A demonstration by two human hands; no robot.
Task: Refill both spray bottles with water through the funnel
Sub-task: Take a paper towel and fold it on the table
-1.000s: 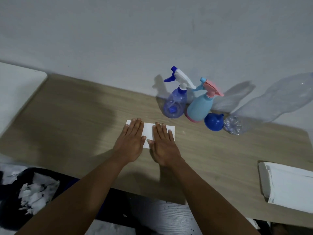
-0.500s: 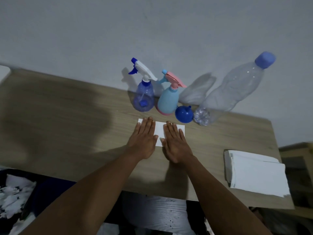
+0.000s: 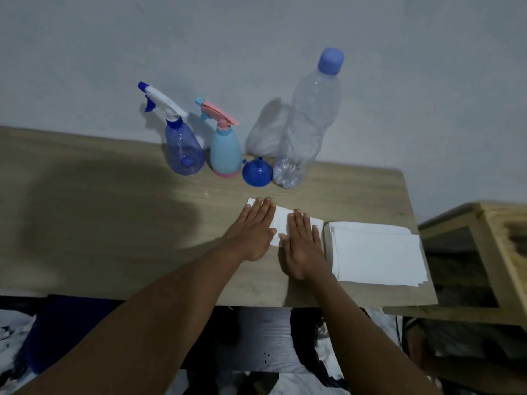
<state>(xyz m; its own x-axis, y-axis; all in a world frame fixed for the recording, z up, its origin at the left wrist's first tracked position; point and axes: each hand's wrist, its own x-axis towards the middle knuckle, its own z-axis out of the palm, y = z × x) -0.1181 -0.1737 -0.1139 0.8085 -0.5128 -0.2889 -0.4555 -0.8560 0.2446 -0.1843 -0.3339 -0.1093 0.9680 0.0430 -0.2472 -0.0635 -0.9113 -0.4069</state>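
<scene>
Looks not started. Pressing paper slip (image 3: 282, 223) with left grip (image 3: 251, 235), right grip (image 3: 303, 249), fingers straight. To do: open blue spray bottle (image 3: 182, 151), pink-capped spray bottle (image 3: 225, 152), seat funnel (image 3: 256, 174), pour water bottle (image 3: 308, 124).

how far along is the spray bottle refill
Nothing looks done: the blue spray bottle and the pink-topped spray bottle have their trigger heads on, the water bottle is capped, the funnel sits on the table. In hand: nothing; the left hand and right hand lie flat on a white card. Left: both refills.
</scene>
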